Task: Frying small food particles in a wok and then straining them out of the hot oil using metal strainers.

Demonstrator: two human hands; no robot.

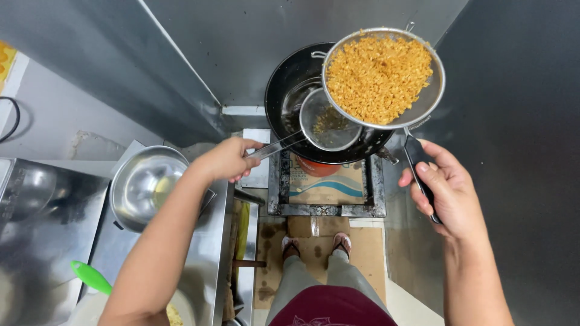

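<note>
At the upper right of the frame, the right hand [450, 193] is wrapped around the black handle of a large round metal strainer [423, 99] heaped with golden fried bits [377, 75], held above the black wok [290, 90]. The left hand [226, 160], mid-frame, is closed on a small wire skimmer [329, 124] lying in the wok. A steel bowl [142, 184] sits on the counter [205, 253] at left.
</note>
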